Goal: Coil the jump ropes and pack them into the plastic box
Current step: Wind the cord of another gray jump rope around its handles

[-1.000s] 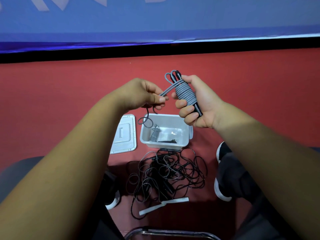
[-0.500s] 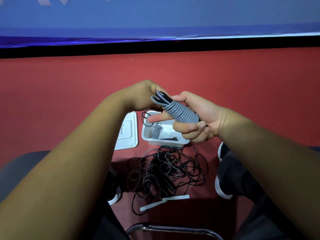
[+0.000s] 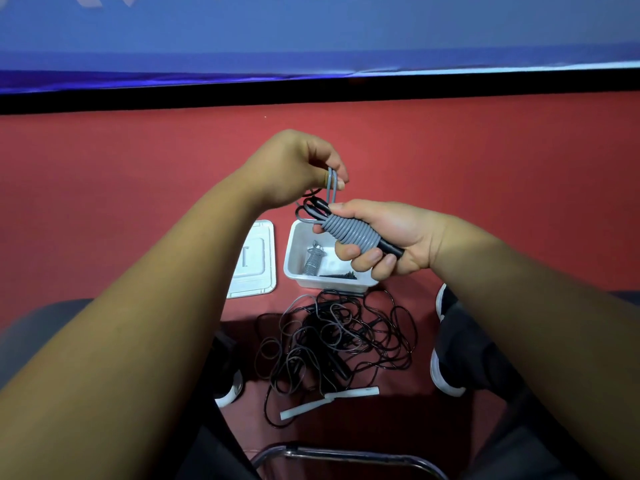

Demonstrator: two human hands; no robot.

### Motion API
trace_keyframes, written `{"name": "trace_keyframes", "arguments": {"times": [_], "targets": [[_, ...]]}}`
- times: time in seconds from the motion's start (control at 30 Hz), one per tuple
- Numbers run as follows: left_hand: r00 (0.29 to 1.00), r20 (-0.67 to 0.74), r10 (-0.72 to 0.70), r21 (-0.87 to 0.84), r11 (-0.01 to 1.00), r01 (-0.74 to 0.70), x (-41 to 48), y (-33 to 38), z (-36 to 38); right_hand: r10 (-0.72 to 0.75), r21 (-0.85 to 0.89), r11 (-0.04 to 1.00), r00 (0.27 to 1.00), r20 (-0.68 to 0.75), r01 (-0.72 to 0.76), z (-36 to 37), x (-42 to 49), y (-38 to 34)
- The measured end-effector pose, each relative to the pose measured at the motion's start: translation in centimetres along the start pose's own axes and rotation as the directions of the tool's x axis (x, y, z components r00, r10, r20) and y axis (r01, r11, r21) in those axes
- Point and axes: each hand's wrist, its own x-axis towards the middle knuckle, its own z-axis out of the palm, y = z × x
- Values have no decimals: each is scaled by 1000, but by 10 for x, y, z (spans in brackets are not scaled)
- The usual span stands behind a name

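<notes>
My right hand (image 3: 388, 237) grips a grey jump rope (image 3: 351, 232) wound tightly round its black handles, held above the plastic box (image 3: 294, 268). My left hand (image 3: 298, 168) pinches a loose grey loop of that rope just above the bundle. The white box sits on the red floor and holds one coiled grey rope (image 3: 313, 259) and a small black item. A tangled pile of black and grey ropes (image 3: 332, 341) lies on the floor in front of the box.
The box lid (image 3: 254, 259) lies flat left of the box. Two white strips (image 3: 329, 400) rest near the tangle. My shoes (image 3: 446, 344) flank the pile, and a metal chair rail (image 3: 346, 455) runs along the bottom.
My left hand rose from beside the bundle and now pinches a rope loop above it. My right hand tilted the wound rope flatter and lowered it toward the box.
</notes>
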Motion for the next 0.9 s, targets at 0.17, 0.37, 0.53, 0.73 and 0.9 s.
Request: {"name": "trace_keyframes", "arguments": {"times": [0.17,0.37,0.53,0.73,0.9], "targets": [[982,-180,50,111,993,-31,4,-1,2,-55,83,994,991,-120,65,-7,4,-2],[964,-152,220,433,891,-135,7,-1,-4,-169,216,946,936,-308,242,-17,10,-5],[999,-46,26,558,830,4,12,-8,3,-171,231,926,877,-449,299,-18,12,-7],[989,-123,-82,422,897,127,10,-14,12,-217,204,920,867,-448,335,-6,8,-12],[999,11,-40,-88,995,41,4,-12,9,-197,206,920,849,-491,332,-10,7,-13]]}}
